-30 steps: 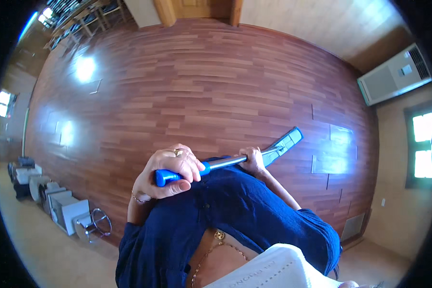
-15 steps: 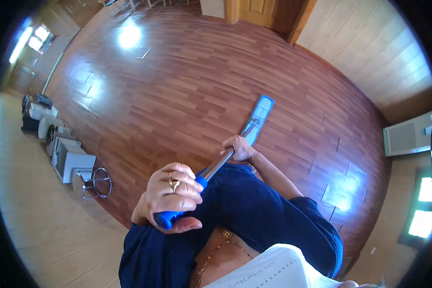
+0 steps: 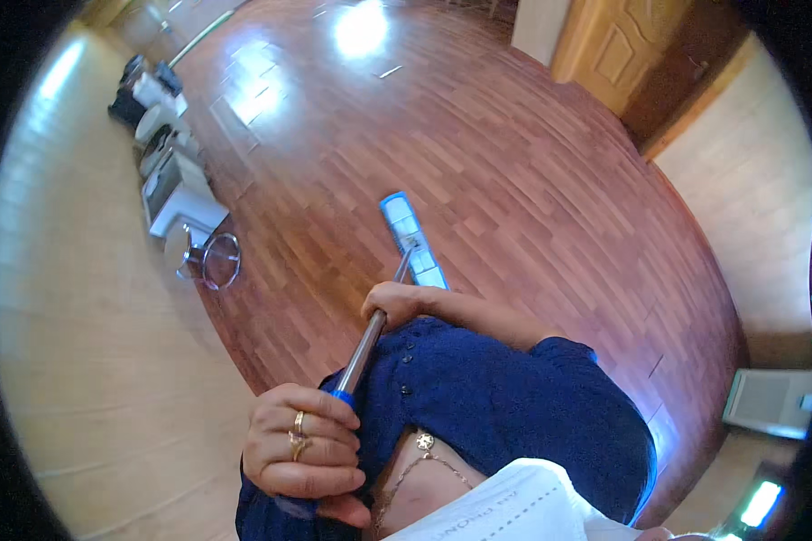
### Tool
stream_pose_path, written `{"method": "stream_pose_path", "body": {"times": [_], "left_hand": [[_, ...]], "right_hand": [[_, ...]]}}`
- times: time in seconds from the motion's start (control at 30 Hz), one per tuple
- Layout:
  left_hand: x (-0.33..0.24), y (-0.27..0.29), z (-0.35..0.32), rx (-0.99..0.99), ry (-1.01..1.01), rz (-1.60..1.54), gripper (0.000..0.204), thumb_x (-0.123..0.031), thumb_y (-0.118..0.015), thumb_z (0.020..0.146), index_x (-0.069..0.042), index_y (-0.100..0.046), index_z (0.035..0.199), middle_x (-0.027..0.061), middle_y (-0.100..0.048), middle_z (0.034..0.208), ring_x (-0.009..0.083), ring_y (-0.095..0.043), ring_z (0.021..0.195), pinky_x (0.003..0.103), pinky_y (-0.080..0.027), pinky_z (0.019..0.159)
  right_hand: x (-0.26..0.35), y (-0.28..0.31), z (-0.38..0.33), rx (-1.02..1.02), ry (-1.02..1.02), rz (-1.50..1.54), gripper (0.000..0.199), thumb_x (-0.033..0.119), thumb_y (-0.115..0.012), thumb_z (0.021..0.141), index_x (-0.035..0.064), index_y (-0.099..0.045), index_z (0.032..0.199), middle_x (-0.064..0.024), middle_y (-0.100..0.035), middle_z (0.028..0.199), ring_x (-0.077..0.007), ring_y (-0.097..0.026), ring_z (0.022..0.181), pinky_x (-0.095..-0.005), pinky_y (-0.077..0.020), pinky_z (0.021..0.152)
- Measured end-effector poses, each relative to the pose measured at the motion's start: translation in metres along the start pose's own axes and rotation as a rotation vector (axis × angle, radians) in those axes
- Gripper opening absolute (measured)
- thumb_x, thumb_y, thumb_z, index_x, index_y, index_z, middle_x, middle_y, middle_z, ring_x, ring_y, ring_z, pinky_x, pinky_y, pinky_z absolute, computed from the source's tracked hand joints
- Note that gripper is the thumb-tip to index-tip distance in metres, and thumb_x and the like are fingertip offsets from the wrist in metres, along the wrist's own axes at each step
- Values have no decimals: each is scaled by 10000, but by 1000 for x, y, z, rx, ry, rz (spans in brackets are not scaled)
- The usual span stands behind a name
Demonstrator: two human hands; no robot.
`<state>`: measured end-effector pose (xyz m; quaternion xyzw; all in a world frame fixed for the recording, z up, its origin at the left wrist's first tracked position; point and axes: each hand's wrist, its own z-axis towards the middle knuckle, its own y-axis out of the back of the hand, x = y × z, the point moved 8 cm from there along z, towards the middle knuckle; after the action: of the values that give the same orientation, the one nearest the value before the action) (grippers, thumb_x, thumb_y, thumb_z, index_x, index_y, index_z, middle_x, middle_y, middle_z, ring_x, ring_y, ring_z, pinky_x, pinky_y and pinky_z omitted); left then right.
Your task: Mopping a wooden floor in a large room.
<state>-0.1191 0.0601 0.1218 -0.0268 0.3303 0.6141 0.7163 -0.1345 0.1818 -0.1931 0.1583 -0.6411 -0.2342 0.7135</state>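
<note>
A flat mop reaches from my chest down to the floor. My left hand [image 3: 305,444], with gold rings on its fingers, is closed round the blue grip [image 3: 342,397] at the mop's upper end. Lower down, my right hand [image 3: 393,305] wraps round the metal pole [image 3: 361,361]. The long blue-and-light mop head [image 3: 401,219] lies flat on the wood-look floor [image 3: 514,225], just beyond my right hand. Its near end is partly hidden behind my right forearm.
Along the left wall stand a round chrome-framed stool [image 3: 221,261], a white cabinet-like unit [image 3: 185,203] and several other items. A wooden door [image 3: 618,54] is at the far right. A white box-shaped appliance [image 3: 767,402] stands by the right wall.
My view has turned left. In the picture the mop head has swung from right to left and now slants the other way. Both hands have kept hold of the mop.
</note>
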Motion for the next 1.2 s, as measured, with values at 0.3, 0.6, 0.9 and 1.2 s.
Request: {"method": "stream_pose_path", "body": {"times": [0.3,0.6,0.9,1.2], "left_hand": [[-30,-23,-3,-41,-6,185,345,-337,-809,745,-43,-630,767,20,-568,558,137,-587,494,270,-526,565],[-9,-44,16,62,113,12,372,-371,-808,746,-56,-616,791,36,-612,618,161,-630,558,302,-527,598],[85,-100,55,210,20,-366,323,-324,-774,782,-32,-636,778,54,-588,650,208,-607,577,375,-489,623],[177,-137,85,260,236,-344,154,-125,-730,764,-72,-637,875,71,-652,806,264,-634,744,428,-454,812]], "right_hand": [[34,-38,20,185,155,93,136,138,-658,583,62,-566,647,-165,-571,625,-384,-581,641,-476,-417,560],[8,-13,-41,113,4,44,148,151,-698,607,75,-620,707,-156,-616,676,-362,-618,687,-469,-449,589],[-52,76,-194,-365,-275,-37,192,180,-713,671,39,-586,706,-185,-586,695,-386,-581,684,-451,-422,570],[-42,119,-339,-1026,-471,-355,276,154,-750,678,56,-577,870,-143,-586,836,-358,-577,818,-418,-457,716]]}}
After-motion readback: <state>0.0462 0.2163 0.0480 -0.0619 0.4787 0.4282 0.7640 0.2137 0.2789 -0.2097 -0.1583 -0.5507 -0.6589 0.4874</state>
